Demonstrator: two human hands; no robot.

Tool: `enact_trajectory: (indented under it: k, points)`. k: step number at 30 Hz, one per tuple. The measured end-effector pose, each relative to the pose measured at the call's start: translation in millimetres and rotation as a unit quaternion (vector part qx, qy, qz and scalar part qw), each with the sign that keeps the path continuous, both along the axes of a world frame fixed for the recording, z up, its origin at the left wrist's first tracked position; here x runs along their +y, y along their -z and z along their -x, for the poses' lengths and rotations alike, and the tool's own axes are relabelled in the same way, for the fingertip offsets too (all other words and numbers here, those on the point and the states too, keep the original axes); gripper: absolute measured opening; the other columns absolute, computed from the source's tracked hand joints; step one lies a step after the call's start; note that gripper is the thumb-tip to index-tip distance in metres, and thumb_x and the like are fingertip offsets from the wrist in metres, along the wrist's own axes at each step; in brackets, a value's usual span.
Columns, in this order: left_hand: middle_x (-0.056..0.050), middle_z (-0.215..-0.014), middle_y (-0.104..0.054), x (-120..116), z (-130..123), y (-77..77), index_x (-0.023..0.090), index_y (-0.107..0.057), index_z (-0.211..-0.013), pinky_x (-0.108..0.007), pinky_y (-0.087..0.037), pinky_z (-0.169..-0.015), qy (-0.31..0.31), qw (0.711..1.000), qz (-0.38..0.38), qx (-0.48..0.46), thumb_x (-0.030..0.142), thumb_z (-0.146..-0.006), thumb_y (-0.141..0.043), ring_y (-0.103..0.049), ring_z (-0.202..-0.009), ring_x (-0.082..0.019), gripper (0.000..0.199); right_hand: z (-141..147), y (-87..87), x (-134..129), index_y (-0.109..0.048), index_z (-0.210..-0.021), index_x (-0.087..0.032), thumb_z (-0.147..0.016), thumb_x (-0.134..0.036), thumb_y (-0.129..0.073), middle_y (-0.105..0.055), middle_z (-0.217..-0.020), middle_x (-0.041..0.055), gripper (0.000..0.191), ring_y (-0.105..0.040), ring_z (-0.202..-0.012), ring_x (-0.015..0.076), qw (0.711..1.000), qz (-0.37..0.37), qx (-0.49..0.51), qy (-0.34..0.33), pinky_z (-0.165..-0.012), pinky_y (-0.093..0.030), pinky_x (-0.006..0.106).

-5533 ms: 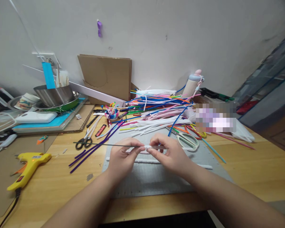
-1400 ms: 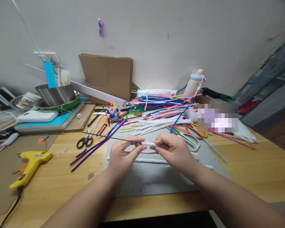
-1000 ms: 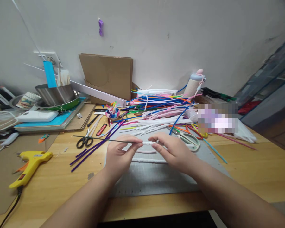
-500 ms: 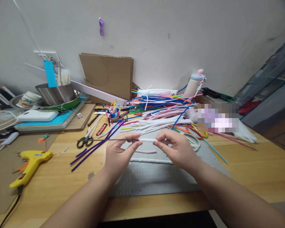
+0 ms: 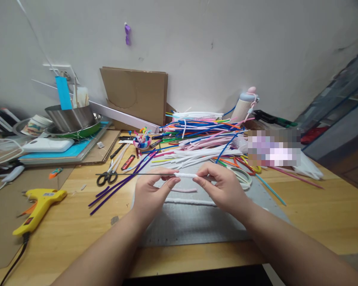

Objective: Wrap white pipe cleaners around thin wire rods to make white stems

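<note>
My left hand point(image 5: 152, 191) is closed in a pinch on a thin dark rod point(image 5: 125, 174) that sticks out to the left. White pipe cleaner point(image 5: 186, 175), looking wound round the rod, spans the gap between my fingertips. At its right end, the thumb and fingers of my right hand point(image 5: 223, 186) pinch it. Both hands are above a grey cutting mat point(image 5: 193, 228). Another long white pipe cleaner point(image 5: 191, 202) lies on the mat beneath them, with a short pale pink piece point(image 5: 186, 190) behind it.
A heap of coloured pipe cleaners point(image 5: 205, 129) lies behind my hands. To the left are black-handled scissors point(image 5: 106, 178), purple pipe cleaners point(image 5: 116, 186) and a yellow glue gun point(image 5: 41, 206). A roll of pale tape point(image 5: 247, 178) sits by my right hand; cardboard point(image 5: 135, 93) leans on the wall.
Almost nothing differs. The dark rod has tilted very slightly, its left end a little higher, and both hands keep their pinch in nearly the same place.
</note>
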State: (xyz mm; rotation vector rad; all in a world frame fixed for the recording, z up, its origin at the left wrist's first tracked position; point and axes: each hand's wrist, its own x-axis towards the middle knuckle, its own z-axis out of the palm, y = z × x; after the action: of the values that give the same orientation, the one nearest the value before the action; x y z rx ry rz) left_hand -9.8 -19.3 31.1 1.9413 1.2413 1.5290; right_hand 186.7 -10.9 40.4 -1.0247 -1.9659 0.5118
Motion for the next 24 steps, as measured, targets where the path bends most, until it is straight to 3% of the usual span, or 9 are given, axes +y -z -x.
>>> enact_trajectory:
  k: [8, 11, 15, 18, 20, 24]
  points:
    - [-0.003, -0.076, -0.071, -1.1, -3.6, 4.5, 0.018, -0.069, -0.077, -0.027, -0.050, -0.069, 0.000, 0.999, 0.038, -0.023, 0.027, -0.075, -0.067, -0.064, -0.072, -0.016, 0.010, 1.3, 6.7, -1.1, -0.055, -0.074, -0.018, -0.085, -0.025, -0.055, -0.055, -0.068, 0.0009, 0.013, -0.050, -0.062, 0.0134, 0.999, -0.034, -0.011, 0.021, -0.057, -0.037, 0.025]
    - [-0.003, -0.070, -0.070, -0.7, -6.1, 4.2, 0.016, -0.069, -0.072, -0.028, -0.050, -0.065, 0.009, 0.989, 0.122, -0.085, 0.030, -0.074, -0.067, -0.064, -0.066, -0.016, 0.014, 1.8, 8.4, -2.3, -0.054, -0.075, -0.019, -0.087, -0.023, -0.052, -0.057, -0.070, 0.0031, 0.013, -0.052, -0.066, 0.0152, 0.993, -0.098, -0.046, 0.048, -0.061, -0.039, 0.027]
    - [-0.002, -0.057, -0.066, 3.3, -9.5, 3.8, 0.014, -0.067, -0.067, -0.026, -0.048, -0.057, 0.064, 0.943, 0.246, -0.215, 0.033, -0.069, -0.070, -0.059, -0.055, -0.014, 0.019, 1.5, 7.0, -3.9, -0.056, -0.075, -0.019, -0.087, -0.020, -0.050, -0.062, -0.077, 0.0063, 0.014, -0.056, -0.076, 0.0186, 0.975, -0.173, -0.115, 0.079, -0.069, -0.041, 0.029]
    - [0.000, -0.054, -0.063, 6.5, -10.4, 5.0, 0.014, -0.065, -0.062, -0.025, -0.047, -0.058, 0.096, 0.921, 0.276, -0.259, 0.031, -0.067, -0.072, -0.057, -0.054, -0.012, 0.019, 1.7, 5.2, -4.9, -0.060, -0.092, -0.017, -0.087, -0.021, -0.051, -0.065, -0.091, 0.0081, 0.011, -0.058, -0.085, 0.0202, 0.970, -0.184, -0.148, 0.055, -0.074, -0.042, 0.030]
    - [0.000, -0.054, -0.062, 7.5, -10.9, 6.3, 0.014, -0.065, -0.061, -0.024, -0.046, -0.059, 0.115, 0.911, 0.293, -0.265, 0.031, -0.068, -0.071, -0.056, -0.055, -0.011, 0.019, 2.6, 5.1, -5.4, -0.058, -0.108, -0.018, -0.089, -0.020, -0.049, -0.065, -0.101, 0.0077, 0.022, -0.058, -0.091, 0.0198, 0.970, -0.177, -0.166, 0.021, -0.076, -0.042, 0.030]
    - [0.000, -0.055, -0.061, 6.7, -14.1, 9.3, 0.013, -0.066, -0.064, -0.023, -0.044, -0.059, 0.133, 0.903, 0.324, -0.248, 0.032, -0.070, -0.070, -0.054, -0.055, -0.010, 0.020, 4.9, 7.8, -5.9, -0.057, -0.118, -0.024, -0.091, -0.016, -0.041, -0.066, -0.097, 0.0036, 0.032, -0.060, -0.081, 0.0159, 0.970, -0.144, -0.196, -0.009, -0.067, -0.041, 0.026]
